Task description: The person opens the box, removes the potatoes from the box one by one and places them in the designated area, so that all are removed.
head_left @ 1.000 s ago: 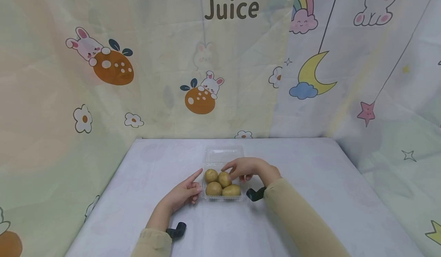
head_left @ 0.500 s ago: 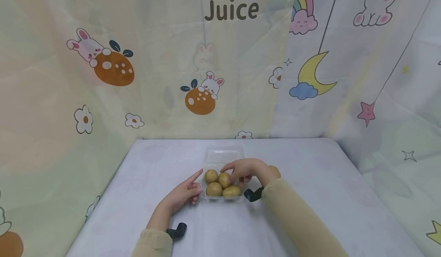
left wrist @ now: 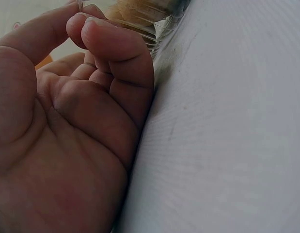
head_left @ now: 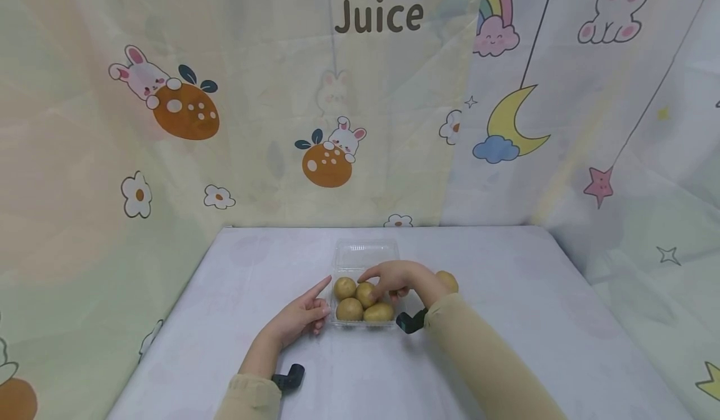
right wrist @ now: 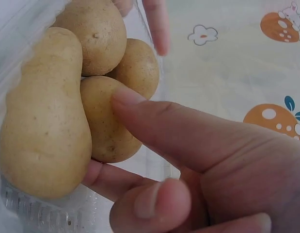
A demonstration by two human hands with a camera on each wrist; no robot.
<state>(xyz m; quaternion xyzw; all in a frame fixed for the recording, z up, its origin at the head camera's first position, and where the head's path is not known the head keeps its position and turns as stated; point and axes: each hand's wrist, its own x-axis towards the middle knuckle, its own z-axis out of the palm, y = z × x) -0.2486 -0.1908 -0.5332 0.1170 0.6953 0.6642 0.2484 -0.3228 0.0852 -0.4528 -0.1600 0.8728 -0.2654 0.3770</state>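
Nearest the viewer, two beige sleeves (head_left: pixel 495 370) reach forward over a pale table (head_left: pixel 540 345), each wrist bearing a small dark camera mount. The left hand (head_left: pixel 298 317) lies on its outer edge on the table, touching the left wall of a clear plastic clamshell container (head_left: pixel 362 323); its forefinger extends along the container's side while the other fingers (left wrist: pixel 111 53) curl loosely against the ribbed wall, enclosing nothing. The container sits at the middle of the table and holds four potatoes, packed against one another. The right hand (head_left: pixel 396 277) arches over the container from the right, thumb (right wrist: pixel 188 136) and forefinger pinching the potato (head_left: pixel 366 294) at the centre of the group, which rests among the others; the wrist view shows the thumb tip pressed on its skin and a finger beneath it. The container's open lid (head_left: pixel 365 251) lies flat beyond the tray. A fifth, loose potato (head_left: pixel 448 280) rests on the table just right of the right wrist. Behind the table hangs a printed curtain (head_left: pixel 225 126) with rabbits, oranges and the word "Juice".
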